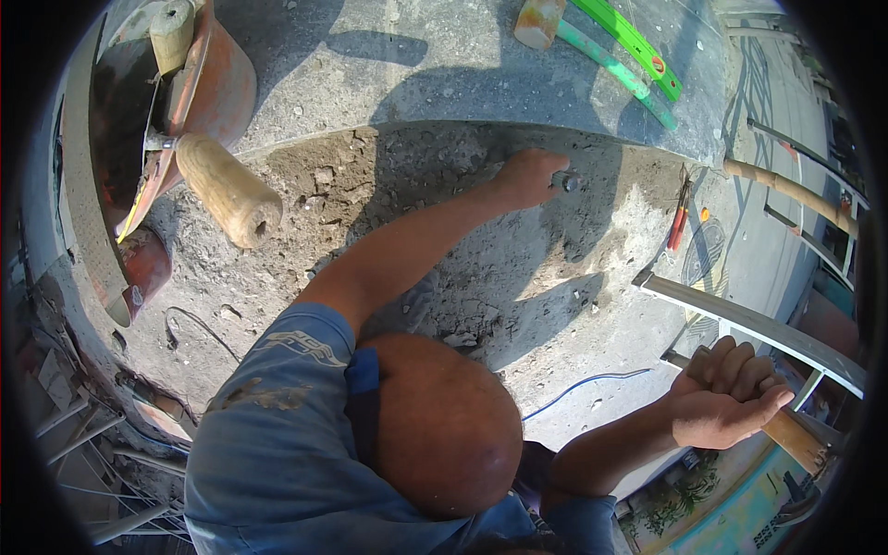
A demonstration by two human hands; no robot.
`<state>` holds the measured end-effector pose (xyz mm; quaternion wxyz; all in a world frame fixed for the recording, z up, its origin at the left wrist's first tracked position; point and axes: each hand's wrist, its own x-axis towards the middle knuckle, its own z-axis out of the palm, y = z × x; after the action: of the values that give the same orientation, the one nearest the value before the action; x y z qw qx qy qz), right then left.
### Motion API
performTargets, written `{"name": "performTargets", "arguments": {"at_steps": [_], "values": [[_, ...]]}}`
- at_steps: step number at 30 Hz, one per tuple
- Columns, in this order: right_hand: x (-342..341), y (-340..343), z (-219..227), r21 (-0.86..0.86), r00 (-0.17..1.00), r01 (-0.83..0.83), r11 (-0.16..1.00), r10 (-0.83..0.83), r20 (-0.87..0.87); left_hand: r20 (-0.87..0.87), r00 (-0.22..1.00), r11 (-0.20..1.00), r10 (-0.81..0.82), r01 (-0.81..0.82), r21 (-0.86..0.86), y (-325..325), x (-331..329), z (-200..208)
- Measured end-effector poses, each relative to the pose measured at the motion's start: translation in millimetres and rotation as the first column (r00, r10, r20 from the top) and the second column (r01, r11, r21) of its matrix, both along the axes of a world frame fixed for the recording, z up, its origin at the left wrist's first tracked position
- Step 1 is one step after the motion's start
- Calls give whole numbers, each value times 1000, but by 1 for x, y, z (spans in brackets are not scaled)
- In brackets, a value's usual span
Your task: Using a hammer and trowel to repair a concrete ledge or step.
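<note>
Head view: left hand (529, 176) grips chisel (566, 181); right hand (731, 393) grips handle (794, 435).

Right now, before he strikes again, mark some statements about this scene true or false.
1. The left hand grips a short grey metal chisel set against the rough chipped concrete face. True.
2. The right hand is open and empty. False: it is closed around a thick wooden handle.
3. Two long green strips lie on the smooth grey slab at the top. True.
4. The rust-orange metal tub with round wooden grips stands at the picture's right. False: it is at the upper left.
5. A thin blue cable is wound around the left hand. False: it lies below, apart from both hands.
</note>
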<state>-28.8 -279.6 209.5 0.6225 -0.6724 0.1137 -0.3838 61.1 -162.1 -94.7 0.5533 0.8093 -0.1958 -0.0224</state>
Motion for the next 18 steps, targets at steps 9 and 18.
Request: {"name": "performTargets", "arguments": {"at_steps": [9, 18], "values": [[-60, 0, -150, 294, 422, -247, 923, 376, -825, 120, 992, 999, 37, -35, -21, -1, -3, -11], [-29, -4, -84, 297, 990, -136, 945, 144, -5, 48, 999, 1000, 18, -18, -14, -3, 3, 2]]}}
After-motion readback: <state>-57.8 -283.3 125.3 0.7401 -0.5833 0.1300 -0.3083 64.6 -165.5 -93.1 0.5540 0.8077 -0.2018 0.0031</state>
